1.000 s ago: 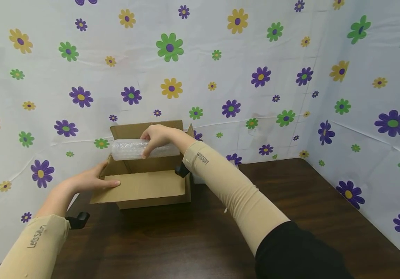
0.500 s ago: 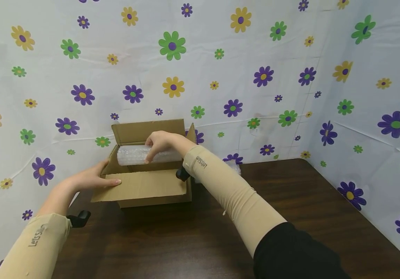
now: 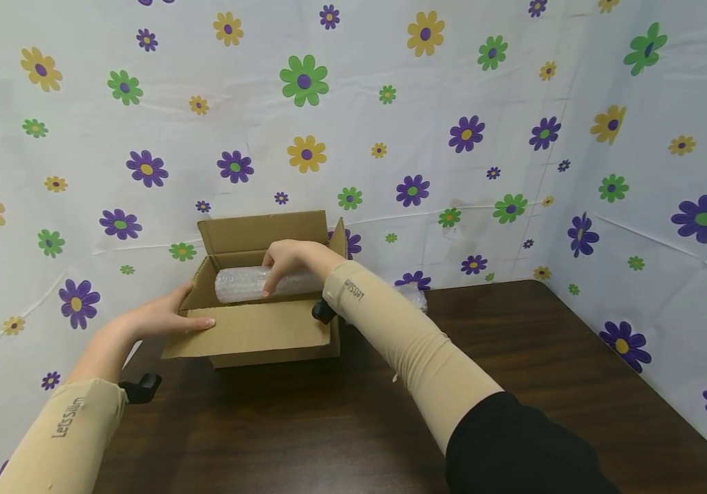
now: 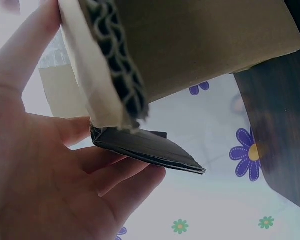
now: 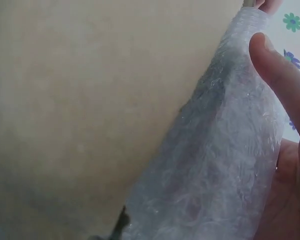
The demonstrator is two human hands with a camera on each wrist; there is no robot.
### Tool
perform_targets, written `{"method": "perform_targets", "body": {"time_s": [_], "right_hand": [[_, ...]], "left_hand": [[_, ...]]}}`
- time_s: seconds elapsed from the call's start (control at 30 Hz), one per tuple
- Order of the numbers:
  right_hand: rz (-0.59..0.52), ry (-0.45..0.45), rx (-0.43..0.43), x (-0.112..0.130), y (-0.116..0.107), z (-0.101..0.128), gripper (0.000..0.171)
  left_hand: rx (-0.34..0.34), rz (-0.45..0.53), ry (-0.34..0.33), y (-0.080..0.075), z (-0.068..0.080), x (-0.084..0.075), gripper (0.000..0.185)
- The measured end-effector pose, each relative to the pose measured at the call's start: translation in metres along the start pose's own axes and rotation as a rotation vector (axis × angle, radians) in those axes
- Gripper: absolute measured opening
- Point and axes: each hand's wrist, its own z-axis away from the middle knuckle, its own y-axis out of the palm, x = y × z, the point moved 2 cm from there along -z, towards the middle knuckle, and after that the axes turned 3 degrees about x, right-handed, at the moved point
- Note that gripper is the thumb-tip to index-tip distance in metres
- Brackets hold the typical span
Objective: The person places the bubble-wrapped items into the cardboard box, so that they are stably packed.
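Observation:
An open cardboard box [image 3: 267,339] stands on the dark table, its flaps up. My right hand [image 3: 288,259] grips a roll wrapped in bubble wrap [image 3: 238,283] from above and holds it lying sideways, partly below the box's rim. In the right wrist view the roll [image 5: 215,165] fills the frame beside the box's inner wall [image 5: 90,100], with a fingertip [image 5: 280,80] curled on it. My left hand [image 3: 171,315] holds the box's front left flap [image 3: 248,333], thumb on top. In the left wrist view that flap [image 4: 115,75] lies between thumb and fingers [image 4: 115,175].
The dark wooden table [image 3: 390,425] spreads in front and to the right of the box. A loose bit of bubble wrap [image 3: 416,296] lies behind my right forearm. Flowered cloth [image 3: 452,137] walls in the back, left and right.
My right hand has lowered the bubble-wrapped roll from above the box down into its opening. My left hand has stayed on the flap.

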Motion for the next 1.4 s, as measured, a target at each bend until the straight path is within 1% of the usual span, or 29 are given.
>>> {"method": "perform_targets", "body": {"time_s": [0.2,0.4,0.57,0.7,0.83,1.07,1.23,1.4], "right_hand": [[-0.006,-0.016,0.011,0.001,0.002,0.000,0.072],[0.017,-0.004,0.015,0.000,0.004,-0.003,0.071],[0.031,-0.007,0.024,-0.001,0.004,-0.003,0.070],[0.022,-0.002,0.021,-0.001,0.001,0.000,0.067],[-0.002,-0.016,0.019,-0.001,-0.001,0.003,0.064],[-0.108,0.002,0.054,-0.005,0.000,0.008,0.062],[-0.115,-0.029,0.042,-0.007,-0.004,0.015,0.059],[-0.114,-0.096,0.036,-0.001,-0.018,0.027,0.058]], "left_hand": [[-0.001,0.016,0.005,0.000,-0.001,-0.002,0.109],[0.002,0.030,0.003,0.000,-0.002,-0.003,0.109],[0.000,0.020,0.009,-0.001,-0.003,-0.004,0.109],[-0.006,0.007,0.007,-0.003,-0.002,-0.004,0.109],[-0.009,0.008,-0.003,-0.003,-0.002,-0.004,0.110],[-0.010,0.006,-0.006,-0.001,-0.003,0.001,0.111],[-0.005,0.018,0.006,0.001,-0.004,0.002,0.110],[-0.005,0.022,0.008,0.001,-0.004,0.003,0.110]]}}
